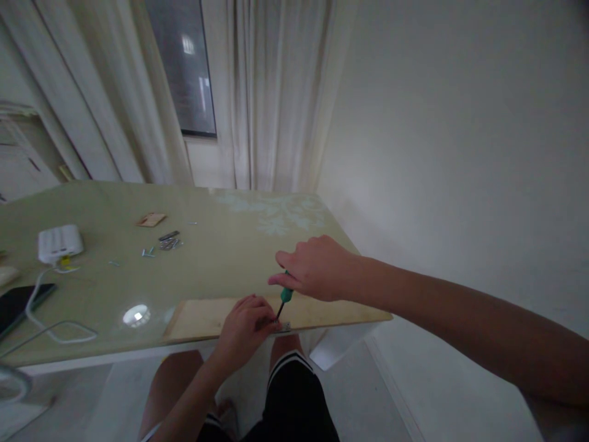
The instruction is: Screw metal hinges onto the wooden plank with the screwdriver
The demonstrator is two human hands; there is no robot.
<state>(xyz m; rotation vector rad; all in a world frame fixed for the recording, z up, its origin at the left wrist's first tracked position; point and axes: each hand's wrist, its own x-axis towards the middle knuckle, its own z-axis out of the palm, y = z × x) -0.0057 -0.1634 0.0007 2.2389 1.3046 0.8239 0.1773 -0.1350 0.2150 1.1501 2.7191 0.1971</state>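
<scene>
A light wooden board [197, 316] lies along the table's front edge. On its near edge sits a small metal hinge-like plate [285, 327]. My right hand [322, 268] is closed around the green handle of a screwdriver [286, 296], whose shaft slants down and left to the plate. Beside the screwdriver tip, my left hand [248, 320] rests on the board with its fingers pinched together at the plate's left end. Whatever lies between those fingertips is hidden.
On the greenish table [221, 245] lie several screws [148, 252], a pile of small metal parts [170, 244] and a thin brown piece [151, 219]. Farther left are a white power-strip-like box [59, 244], a cable [30, 307] and a dark phone [21, 304]. A wall [460, 153] rises at right.
</scene>
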